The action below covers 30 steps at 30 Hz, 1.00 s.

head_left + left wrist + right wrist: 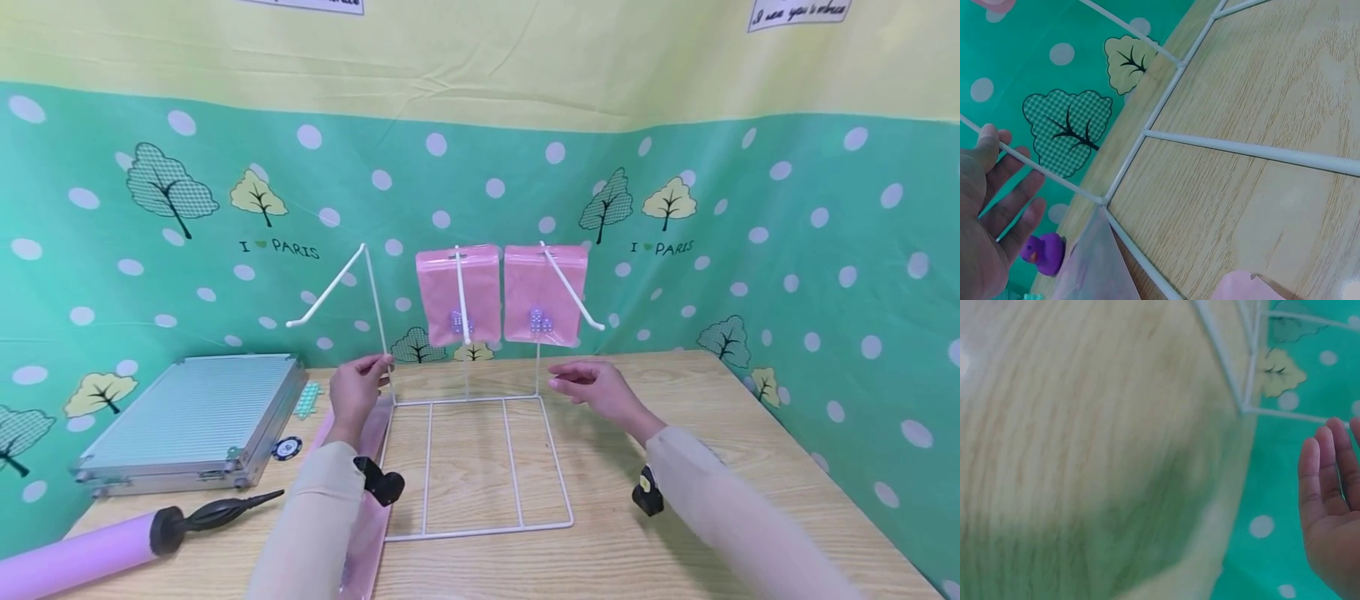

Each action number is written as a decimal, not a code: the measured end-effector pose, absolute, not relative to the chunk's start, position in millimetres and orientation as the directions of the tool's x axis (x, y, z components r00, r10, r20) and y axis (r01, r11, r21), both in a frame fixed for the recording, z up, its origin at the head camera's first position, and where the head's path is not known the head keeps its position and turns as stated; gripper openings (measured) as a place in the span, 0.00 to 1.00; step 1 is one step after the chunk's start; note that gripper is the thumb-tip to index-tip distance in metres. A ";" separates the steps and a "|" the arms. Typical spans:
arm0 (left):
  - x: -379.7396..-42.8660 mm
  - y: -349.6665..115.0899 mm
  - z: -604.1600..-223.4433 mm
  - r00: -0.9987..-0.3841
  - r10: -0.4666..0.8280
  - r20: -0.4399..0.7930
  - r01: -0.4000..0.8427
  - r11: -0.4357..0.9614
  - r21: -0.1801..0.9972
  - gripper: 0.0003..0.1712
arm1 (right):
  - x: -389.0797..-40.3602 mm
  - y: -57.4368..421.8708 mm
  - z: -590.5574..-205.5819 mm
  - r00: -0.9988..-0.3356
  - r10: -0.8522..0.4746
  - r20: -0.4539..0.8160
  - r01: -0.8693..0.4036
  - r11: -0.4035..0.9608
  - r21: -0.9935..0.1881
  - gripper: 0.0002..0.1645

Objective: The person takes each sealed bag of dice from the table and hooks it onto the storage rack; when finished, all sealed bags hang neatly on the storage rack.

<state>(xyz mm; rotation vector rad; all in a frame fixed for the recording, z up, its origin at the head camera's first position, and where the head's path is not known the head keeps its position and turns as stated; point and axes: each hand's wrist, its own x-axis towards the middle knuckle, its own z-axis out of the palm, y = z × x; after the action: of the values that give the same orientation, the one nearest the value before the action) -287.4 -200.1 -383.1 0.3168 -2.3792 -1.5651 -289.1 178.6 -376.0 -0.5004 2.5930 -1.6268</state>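
Observation:
A white wire display rack [427,467] stands on the table, with uprights ending in forward-pointing hooks. My left hand [356,396] pinches its left upright low down; in the left wrist view the thumb [988,140] lies on the rod with the fingers behind. Beside the right upright is my right hand [596,393], its fingers [1310,478] extended and holding nothing. Whether they touch the rod I cannot tell. One pink zip bag [438,292] with purple dice [457,321] hangs from the middle hook, another pink zip bag [562,283] from the right one. The left hook [330,286] is bare.
Pink sheet-like plastic [367,533] lies under my left forearm. To the left are a silver case [195,417], a poker chip [287,448], a small green item [307,400] and a purple hand pump [82,550]. A purple duck [1052,253] sits behind the left hand.

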 end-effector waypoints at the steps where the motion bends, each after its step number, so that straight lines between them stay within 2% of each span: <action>1: -286.9 -200.0 -383.0 -0.938 -0.330 0.110 -0.029 0.391 0.920 0.23 | -291.3 178.9 -378.5 -0.950 -0.283 0.132 -0.242 0.403 -0.883 0.26; 10: -286.1 -199.9 -383.5 -0.935 -0.330 0.131 -0.011 0.396 0.918 0.22 | -313.0 178.5 -395.6 -0.958 -0.266 0.107 -0.218 0.432 -0.875 0.29; 19: -285.2 -200.6 -383.1 -0.935 -0.335 0.114 -0.026 0.386 0.922 0.22 | -325.6 163.1 -394.3 -0.967 -0.234 0.098 -0.204 0.487 -0.849 0.28; 30: -286.4 -199.6 -383.2 -0.938 -0.331 0.105 -0.026 0.368 0.930 0.22 | -334.2 156.9 -396.6 -0.968 -0.224 0.110 -0.207 0.475 -0.855 0.22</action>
<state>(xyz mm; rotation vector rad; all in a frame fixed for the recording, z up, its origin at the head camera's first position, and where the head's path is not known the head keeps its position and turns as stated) -286.4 -199.6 -383.2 0.3163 -2.3577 -1.5946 -334.2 156.9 -396.6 -0.3913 2.6837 -1.5519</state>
